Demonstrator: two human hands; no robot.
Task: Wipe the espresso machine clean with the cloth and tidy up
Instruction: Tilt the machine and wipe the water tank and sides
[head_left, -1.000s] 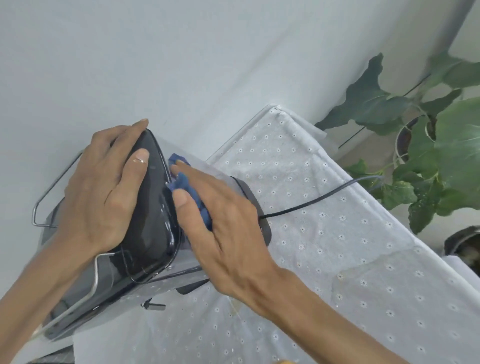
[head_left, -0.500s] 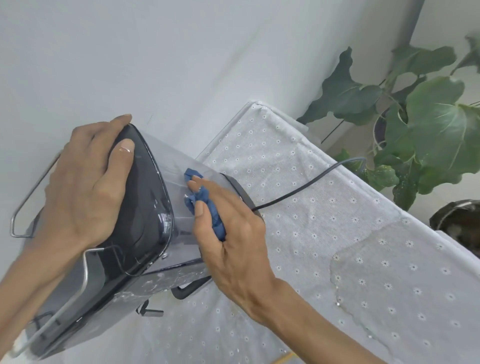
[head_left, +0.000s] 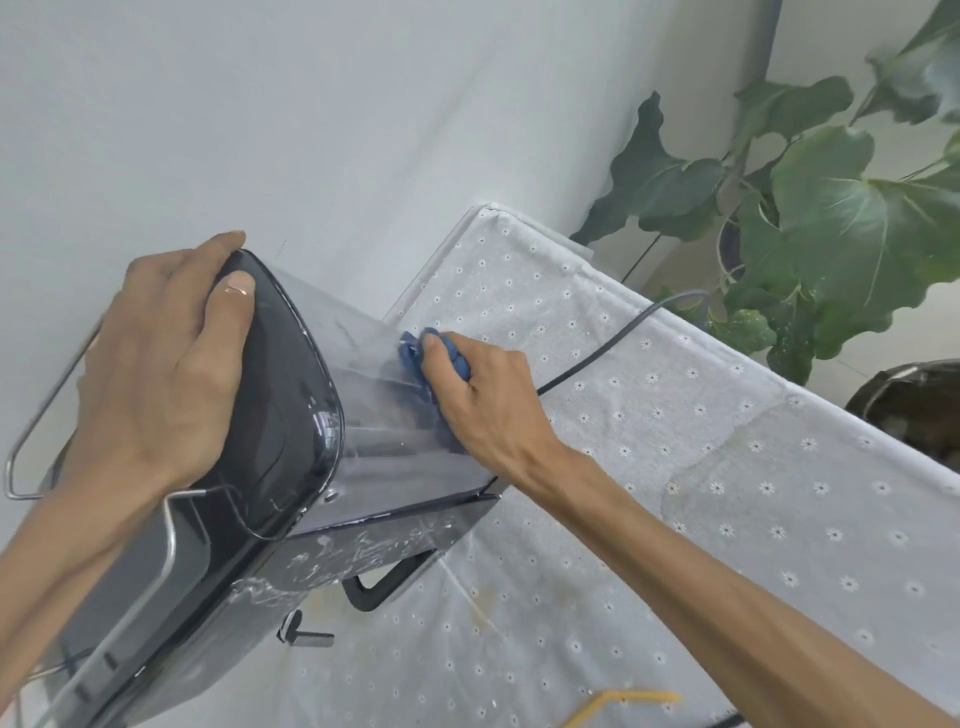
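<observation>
Head view, close, downward-facing

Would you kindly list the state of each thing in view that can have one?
Espresso machine: on the table, its side smeared.
Water tank: clear, mounted on the machine.
Cloth: bunched, pressed against the tank.
Left hand: spread flat on the machine's dark lid.
Right hand: grips the cloth.
Cord: trails across the tablecloth, which has a damp patch.

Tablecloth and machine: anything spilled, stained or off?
Yes. The tablecloth has a large damp-looking patch right of the right hand, plus yellowish stains near the espresso machine. The machine's lower side panel shows white streaky residue, not yet wiped.
</observation>
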